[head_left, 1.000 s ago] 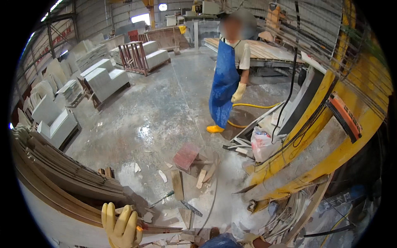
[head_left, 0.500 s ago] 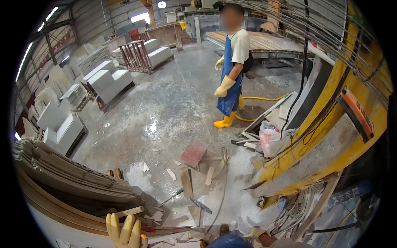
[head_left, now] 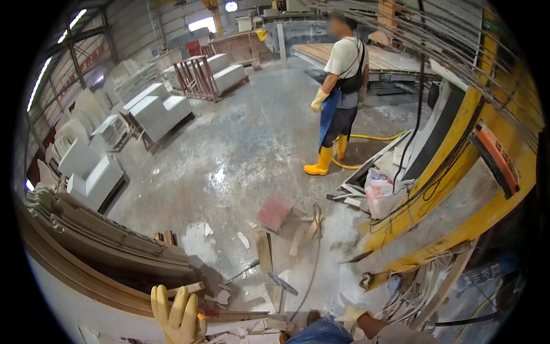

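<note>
My left hand (head_left: 177,315), in a cream rubber glove, is raised at the lower left with its fingers stretched and nothing in them. A small orange mark shows on the glove. It is beside the edge of a stack of long, curved-looking slabs (head_left: 103,275) and a short piece of wood (head_left: 188,288). My right hand (head_left: 350,315), gloved alike, hangs low by my blue apron (head_left: 322,332). Its fingers are too small and blurred to read, and no object shows in it.
Broken stone pieces, wood offcuts (head_left: 264,252), a hammer-like tool (head_left: 283,284) and a red block (head_left: 275,211) litter the wet floor. A co-worker (head_left: 342,80) in yellow boots stands ahead. Yellow steel beams (head_left: 452,172) and a plastic bag (head_left: 380,194) are at right; stone slabs (head_left: 157,112) stand left.
The co-worker has turned away, back now more toward me, and shifted slightly right. My left hand has risen a little with its fingers spread wider. My right hand has risen slightly.
</note>
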### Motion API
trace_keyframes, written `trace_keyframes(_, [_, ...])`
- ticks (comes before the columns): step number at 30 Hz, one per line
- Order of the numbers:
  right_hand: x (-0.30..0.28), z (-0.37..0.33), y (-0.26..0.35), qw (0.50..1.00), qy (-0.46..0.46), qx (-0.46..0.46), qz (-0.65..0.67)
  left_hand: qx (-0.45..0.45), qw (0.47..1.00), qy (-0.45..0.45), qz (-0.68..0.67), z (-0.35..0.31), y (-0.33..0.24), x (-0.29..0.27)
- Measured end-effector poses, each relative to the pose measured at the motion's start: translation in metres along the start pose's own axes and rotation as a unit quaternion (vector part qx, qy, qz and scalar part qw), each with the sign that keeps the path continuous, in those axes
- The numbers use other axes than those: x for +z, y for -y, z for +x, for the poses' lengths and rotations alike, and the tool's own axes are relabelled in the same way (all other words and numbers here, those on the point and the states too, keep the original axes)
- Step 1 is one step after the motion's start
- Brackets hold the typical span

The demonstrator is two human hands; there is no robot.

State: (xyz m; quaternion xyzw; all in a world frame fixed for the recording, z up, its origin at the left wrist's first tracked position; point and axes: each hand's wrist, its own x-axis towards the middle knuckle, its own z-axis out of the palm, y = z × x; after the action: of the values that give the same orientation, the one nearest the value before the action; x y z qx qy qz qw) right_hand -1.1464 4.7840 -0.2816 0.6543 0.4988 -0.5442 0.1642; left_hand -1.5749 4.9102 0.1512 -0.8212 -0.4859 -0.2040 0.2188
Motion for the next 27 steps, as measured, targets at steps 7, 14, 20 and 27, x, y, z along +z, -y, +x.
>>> trace_keyframes(7, [0.017,-0.012,-0.009,0.999,-0.037,-0.023,0.021,-0.011,1.000,-0.004,0.017,-0.001,-0.004,-0.001])
trace_keyframes(14, [0.056,-0.030,-0.042,0.994,-0.036,0.001,0.102,-0.012,1.000,0.005,0.016,0.002,-0.008,-0.003])
trace_keyframes(20, [0.063,-0.083,-0.024,0.988,-0.008,0.055,0.142,0.006,1.000,-0.011,-0.006,-0.001,-0.004,-0.016])
trace_keyframes(27, [0.175,-0.090,-0.076,0.993,0.015,0.088,0.082,0.077,0.989,-0.091,-0.085,0.001,0.001,-0.011])
